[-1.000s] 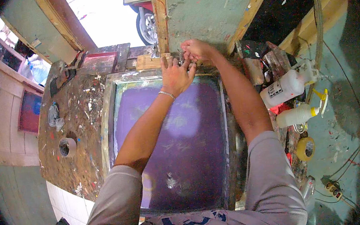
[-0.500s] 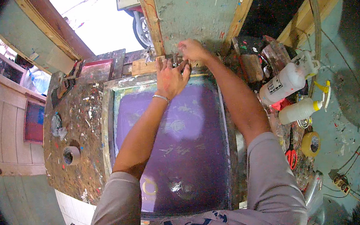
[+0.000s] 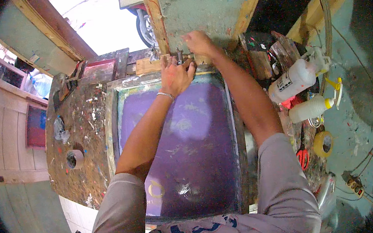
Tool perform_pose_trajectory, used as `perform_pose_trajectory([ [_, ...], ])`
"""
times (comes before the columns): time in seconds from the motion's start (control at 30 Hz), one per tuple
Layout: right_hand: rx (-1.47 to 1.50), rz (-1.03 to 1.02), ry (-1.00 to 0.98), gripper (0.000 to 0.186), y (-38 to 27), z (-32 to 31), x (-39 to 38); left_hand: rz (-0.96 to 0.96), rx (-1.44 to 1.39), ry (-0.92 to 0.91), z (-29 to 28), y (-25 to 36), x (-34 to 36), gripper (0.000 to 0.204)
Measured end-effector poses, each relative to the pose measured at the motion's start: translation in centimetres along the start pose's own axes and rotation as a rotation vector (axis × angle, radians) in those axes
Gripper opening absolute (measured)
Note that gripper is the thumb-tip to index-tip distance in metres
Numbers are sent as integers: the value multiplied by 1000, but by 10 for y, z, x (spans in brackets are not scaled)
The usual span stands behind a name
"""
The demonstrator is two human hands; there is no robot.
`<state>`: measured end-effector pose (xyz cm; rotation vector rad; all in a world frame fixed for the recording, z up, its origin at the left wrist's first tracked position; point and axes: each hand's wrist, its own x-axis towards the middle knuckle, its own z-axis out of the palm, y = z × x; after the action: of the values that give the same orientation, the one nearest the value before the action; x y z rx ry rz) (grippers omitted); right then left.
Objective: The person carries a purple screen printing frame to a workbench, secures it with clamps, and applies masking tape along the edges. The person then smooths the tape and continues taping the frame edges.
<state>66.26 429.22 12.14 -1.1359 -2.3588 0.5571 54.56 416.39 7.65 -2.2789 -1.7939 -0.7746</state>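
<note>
A screen-printing frame (image 3: 174,118) with purple mesh lies flat in front of me on the worktable. At its far edge, my left hand (image 3: 176,77) lies palm down, fingers spread, over the frame's rim and the base of a metal clamp (image 3: 180,57). My right hand (image 3: 198,44) is raised just right of the clamp with its fingers curled. Whatever those fingers may hold is hidden. A wooden block (image 3: 147,66) sits left of the clamp, beyond the frame.
Left on the paint-spattered worktable (image 3: 93,158) stands a tape roll (image 3: 75,159). On the right are a white jug (image 3: 293,80), a spray bottle (image 3: 308,109), red-handled scissors (image 3: 303,158) and a yellowish tape roll (image 3: 322,144). A wall (image 3: 196,11) rises behind the clamp.
My right hand has moved slightly up and away from the clamp, so more of the metal shows. My left hand stays almost in place on the far rim.
</note>
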Motion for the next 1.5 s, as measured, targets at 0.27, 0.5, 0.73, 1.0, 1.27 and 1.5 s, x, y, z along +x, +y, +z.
perform_pose_trajectory([
  [0.27,355,203,-163,34,15,8,-3,-18,84,-48,0,8,3,43],
  [0.5,-53,18,-76,38,-27,15,-17,-43,0,-114,-5,-1,-3,43],
  [0.73,-216,-32,-175,41,-9,30,-1,21,-209,270,-11,-2,-41,53],
  [1.0,18,82,-244,41,20,41,25,-23,-403,137,-17,-14,-38,58],
  [1.27,-23,21,-111,35,7,47,12,36,-366,89,-24,-21,-37,55],
  [1.5,-96,98,-39,32,-7,54,17,20,-411,78,-28,-26,-40,54],
])
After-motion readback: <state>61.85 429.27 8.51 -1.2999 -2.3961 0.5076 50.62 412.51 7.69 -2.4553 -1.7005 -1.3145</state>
